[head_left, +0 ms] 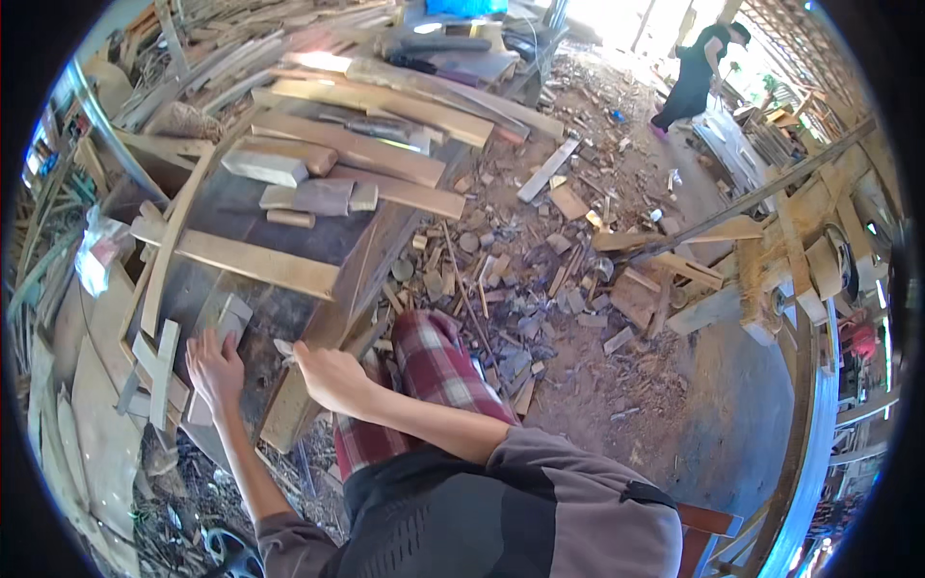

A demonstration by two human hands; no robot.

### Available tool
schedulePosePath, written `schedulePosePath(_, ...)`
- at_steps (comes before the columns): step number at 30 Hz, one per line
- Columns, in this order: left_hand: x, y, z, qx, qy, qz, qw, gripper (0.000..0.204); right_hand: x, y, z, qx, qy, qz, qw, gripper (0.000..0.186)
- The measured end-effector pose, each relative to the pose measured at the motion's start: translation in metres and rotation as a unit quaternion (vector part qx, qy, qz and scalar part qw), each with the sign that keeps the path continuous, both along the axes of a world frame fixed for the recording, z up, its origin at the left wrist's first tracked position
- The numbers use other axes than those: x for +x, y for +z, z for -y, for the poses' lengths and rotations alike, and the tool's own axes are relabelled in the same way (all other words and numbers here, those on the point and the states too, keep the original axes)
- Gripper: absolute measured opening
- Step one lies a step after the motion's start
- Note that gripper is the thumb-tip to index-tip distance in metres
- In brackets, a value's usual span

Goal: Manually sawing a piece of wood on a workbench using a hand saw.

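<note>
At lower left, my left hand [214,376] grips a pale wooden block [233,315] lying on the dark, scuffed workbench [260,356], thumb and fingers over it. To its right, my right hand [328,380] is closed, with a small pale thing [283,349] poking out from the fingers, too small to make out. Short crossed pale slats [159,371] lie left of my left hand. A long board [270,260] crosses the bench above both hands, near blocks [264,166] and planks [352,144].
Offcuts and chips [540,289] litter the ground at right. A wooden frame with a wheel [819,270] stands at the right. Heaped timber [212,48] fills the back left. A person [699,72] in dark clothes walks at upper right. My plaid-covered legs [434,366] are beside the bench.
</note>
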State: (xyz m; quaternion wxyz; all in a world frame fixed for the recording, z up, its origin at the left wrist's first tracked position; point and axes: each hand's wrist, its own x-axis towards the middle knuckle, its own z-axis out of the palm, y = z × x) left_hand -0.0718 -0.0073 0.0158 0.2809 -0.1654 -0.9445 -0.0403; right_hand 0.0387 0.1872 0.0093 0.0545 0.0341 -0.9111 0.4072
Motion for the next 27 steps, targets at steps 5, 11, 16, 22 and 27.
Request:
schedulePosePath(5, 0.01, -0.006, -0.025, 0.037, -0.094, -0.056, 0.993, 0.015, -0.007, 0.031, -0.004, 0.022, -0.032, 0.094, 0.995, 0.02)
schedulePosePath(11, 0.016, -0.033, -0.012, 0.118, -0.094, 0.035, 0.988, 0.037, -0.026, 0.092, 0.003, 0.024, 0.019, 0.113, 0.993, 0.022)
schedulePosePath(16, 0.013, -0.017, -0.01, 0.116, -0.084, 0.016, 0.99, 0.032, -0.006, 0.142, -0.013, 0.024, 0.012, 0.049, 0.998, 0.024)
schedulePosePath(22, 0.008, 0.012, -0.019, 0.18, -0.098, -0.009, 0.979, 0.035, 0.014, 0.066, -0.061, -0.05, -0.044, 0.004, 0.998, 0.023)
schedulePosePath(27, 0.011, 0.023, -0.014, 0.102, -0.078, 0.025, 0.991, 0.043, 0.032, 0.017, -0.06, -0.151, -0.05, -0.007, 0.987, 0.024)
